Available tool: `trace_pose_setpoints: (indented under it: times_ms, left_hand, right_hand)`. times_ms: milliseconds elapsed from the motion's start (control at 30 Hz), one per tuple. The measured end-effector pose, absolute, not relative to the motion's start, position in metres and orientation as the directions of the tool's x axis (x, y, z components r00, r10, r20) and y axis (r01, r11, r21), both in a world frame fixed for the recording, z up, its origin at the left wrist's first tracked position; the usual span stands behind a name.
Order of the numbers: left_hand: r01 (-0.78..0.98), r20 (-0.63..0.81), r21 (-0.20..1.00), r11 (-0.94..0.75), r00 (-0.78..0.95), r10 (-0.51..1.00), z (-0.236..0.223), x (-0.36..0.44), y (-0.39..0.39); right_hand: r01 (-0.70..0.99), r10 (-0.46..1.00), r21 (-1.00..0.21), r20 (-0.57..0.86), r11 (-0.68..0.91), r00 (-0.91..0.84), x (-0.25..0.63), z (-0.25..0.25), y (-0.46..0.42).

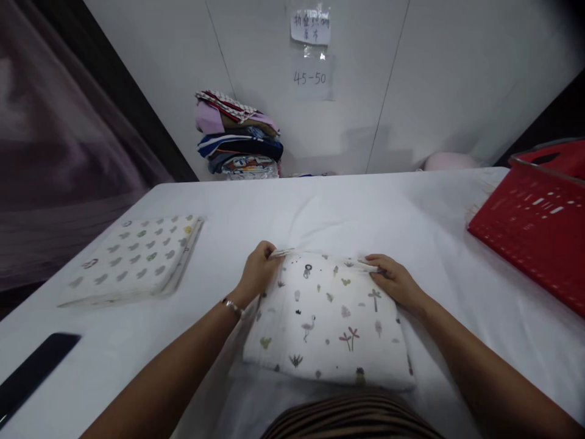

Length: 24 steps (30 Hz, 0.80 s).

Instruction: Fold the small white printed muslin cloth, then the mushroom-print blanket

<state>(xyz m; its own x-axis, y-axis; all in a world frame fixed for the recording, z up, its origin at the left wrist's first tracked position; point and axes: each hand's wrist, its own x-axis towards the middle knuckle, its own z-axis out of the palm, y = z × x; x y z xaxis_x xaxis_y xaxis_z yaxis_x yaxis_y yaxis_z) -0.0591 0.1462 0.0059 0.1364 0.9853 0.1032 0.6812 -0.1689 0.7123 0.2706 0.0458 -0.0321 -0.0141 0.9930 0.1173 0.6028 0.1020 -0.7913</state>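
Observation:
In front of me lies a folded white cloth (329, 317) printed with a flamingo, palm trees and small plants. My left hand (261, 268) pinches its far left corner, fingers closed on the layered edge. At the far right corner, my right hand (395, 279) grips the cloth between thumb and fingers. The far edge is slightly raised between both hands, while the near part rests on the table. A second folded white cloth (137, 256), with rows of grey-green prints, lies flat to the left of my left hand.
The white-covered table (219, 201) ends at a pale wall. A red plastic basket (534, 225) stands at the right edge. Beyond the far edge is a stack of folded fabrics (240, 137). A flat black object (39, 372) lies at the near left. Paper signs (313, 78) hang on the wall.

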Motion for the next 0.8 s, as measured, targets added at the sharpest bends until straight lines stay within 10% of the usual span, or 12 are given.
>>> trace_pose_setpoints:
  times_ms: [133,300,800]
  left_hand:
    - [0.636,-0.054,0.771,-0.005,0.074,0.996,-0.010,-0.052,0.165]
    - [0.471,0.083,0.873,-0.124,0.107,0.991,-0.009,-0.053,0.164]
    - [0.755,0.095,0.633,-0.172,0.144,0.985,-0.018,-0.059,0.149]
  right_hand:
    - [0.641,0.997,-0.766,0.071,0.044,0.015,0.268,-0.025,0.046]
    - [0.728,0.996,-0.685,0.055,-0.015,0.071,0.265,-0.025,0.055]
    - [0.646,0.971,-0.750,0.021,-0.141,0.236,0.267,-0.031,0.058]
